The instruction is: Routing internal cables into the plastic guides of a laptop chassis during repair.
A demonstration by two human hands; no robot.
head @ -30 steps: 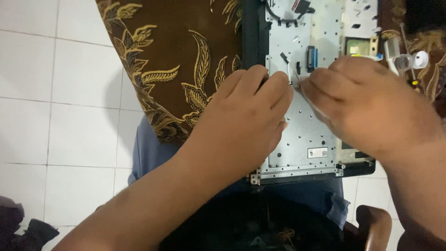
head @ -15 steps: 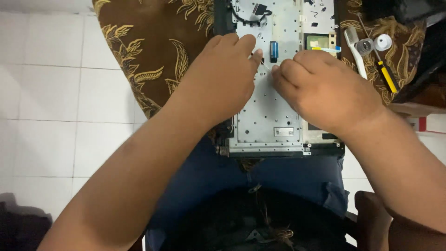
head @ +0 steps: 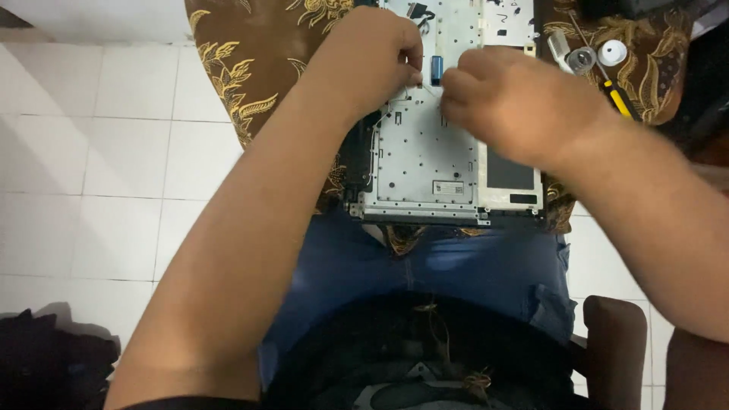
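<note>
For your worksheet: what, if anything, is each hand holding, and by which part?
Left hand and right hand pinch at a thin wire over the metal laptop chassis; the exact grip point is hidden by fingers.

my left hand (head: 372,61) and my right hand (head: 516,102) are both bare, no gloves, no rings, no watch or band at either wrist. both forearms are bare too, right up to where they leave the picture; no sleeve shows on the right one, and only a thin dark edge of cloth shows at the bottom by my left elbow. i wear blue denim jeans (head: 463,262), a little faded, with a frayed tear near my right thigh. over my waist hangs a black shirt (head: 425,349) with a faint, worn print on the front. my knuckles are rounded, fingers short and thick.
</note>
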